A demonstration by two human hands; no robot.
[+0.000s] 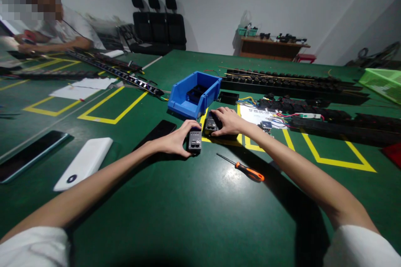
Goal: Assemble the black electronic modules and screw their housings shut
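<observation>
My left hand [175,138] is closed around a small black socket module [194,142] that rests on the green table [194,212]. My right hand [228,120] lies over a second black module [211,125] just behind it, fingers curled on top of it. A blue plastic bin [193,94] with dark parts inside stands right behind both hands. An orange-handled screwdriver [244,169] lies on the table in front of my right forearm.
A black phone [158,132], a white power bank [84,162] and another phone [28,155] lie to the left. Long black power strips [297,85] and loose wires fill the right side, with a green basket [380,83] at far right. Another person sits at far left.
</observation>
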